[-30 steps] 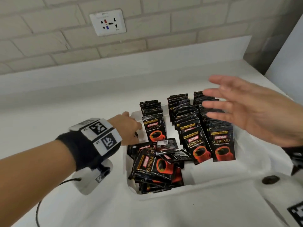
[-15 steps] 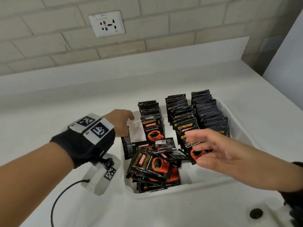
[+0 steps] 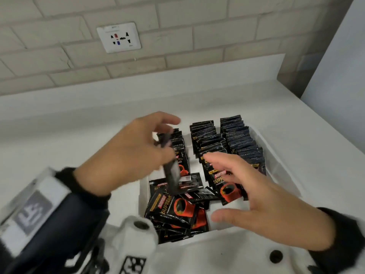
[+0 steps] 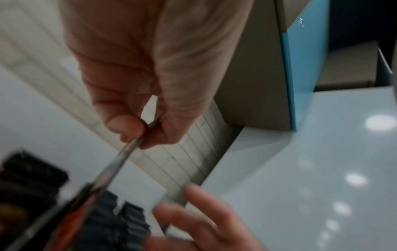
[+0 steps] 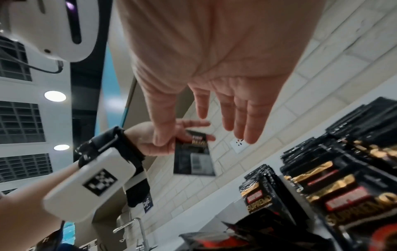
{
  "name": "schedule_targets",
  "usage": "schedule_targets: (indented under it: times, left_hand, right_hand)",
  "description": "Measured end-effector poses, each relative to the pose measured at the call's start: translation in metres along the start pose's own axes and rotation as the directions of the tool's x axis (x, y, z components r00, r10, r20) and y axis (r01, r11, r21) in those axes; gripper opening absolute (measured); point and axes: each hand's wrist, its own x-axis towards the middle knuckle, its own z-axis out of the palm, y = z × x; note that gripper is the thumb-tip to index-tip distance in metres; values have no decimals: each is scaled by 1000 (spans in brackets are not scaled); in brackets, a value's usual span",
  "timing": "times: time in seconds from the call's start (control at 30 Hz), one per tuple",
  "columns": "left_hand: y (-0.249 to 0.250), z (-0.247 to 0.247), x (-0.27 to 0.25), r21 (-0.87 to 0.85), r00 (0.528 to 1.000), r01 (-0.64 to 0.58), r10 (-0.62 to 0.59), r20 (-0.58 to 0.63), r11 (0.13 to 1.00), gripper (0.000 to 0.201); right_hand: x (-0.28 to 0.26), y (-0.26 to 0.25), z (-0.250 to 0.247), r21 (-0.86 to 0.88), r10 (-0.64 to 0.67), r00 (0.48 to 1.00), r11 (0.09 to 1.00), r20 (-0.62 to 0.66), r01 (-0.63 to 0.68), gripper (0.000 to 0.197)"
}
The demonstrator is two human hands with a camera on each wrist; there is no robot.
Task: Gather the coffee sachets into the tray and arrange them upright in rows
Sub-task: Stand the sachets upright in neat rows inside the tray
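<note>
- Counter (image 3: 69,147): a white worktop that meets a pale brick wall (image 3: 177,26); it carries the tray. A white wall socket (image 3: 119,37) is set in the bricks above it.
- Tray (image 3: 276,165): a white, rectangular container on the counter, in front of the person. Its walls enclose all the sachets except the one that is held.
- Rows of sachets (image 3: 235,139): black packets stand upright on edge in three lines that run from the far wall of the tray toward the person. The left line is partly hidden behind the left hand. The nearest packets of each line show a red cup and gold lettering.
- Loose pile of sachets (image 3: 173,208): black packets lie flat and overlapping in the near left part of the tray, in front of the left row, some face up.
- Left hand (image 3: 134,155): raised above the left side of the tray, with a black wrist strap and a white marker block on the forearm. Thumb and forefinger pinch the top edge of one packet; the remaining fingers are spread away from it.
- Right hand (image 3: 262,196): held above the near right part of the tray, palm turned to the left, fingers straight and slightly apart, thumb extended. It grips nothing and its fingertips (image 3: 209,157) are near the held packet without touching it.
- Held sachet (image 3: 171,173): hangs from the left-hand pinch above the loose pile, blurred in the head view; the right wrist view shows its back (image 5: 194,158).
</note>
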Motion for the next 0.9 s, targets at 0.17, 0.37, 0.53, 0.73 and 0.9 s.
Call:
schedule_targets:
  times: [0.17,0.37,0.53,0.73,0.9]
  left_hand:
    - [13,47,-9,-415,997,-38,62,43,909,42]
    - [-12,40,-5,-385,999,-42,46,0,922,56]
    - [-34,48,-5,245,968,-59,-5,252,968,52]
    - [-52,74,8,637,862,-184,-189,471,749,81]
    - [-55,78,17,723,882,-245,-161,442,646,48]
  right_hand:
    - [-7,-7,15,-54,-270,948,963,-170,264,61]
    - [-19,27,2,241,-111,943,951,-314,192,31]
    - [-43,57,-9,403,35,913,904,-406,144,57]
    - [-50,63,-10,411,46,904,900,-426,148,76]
    - [-50,64,-10,450,75,893,880,-443,149,41]
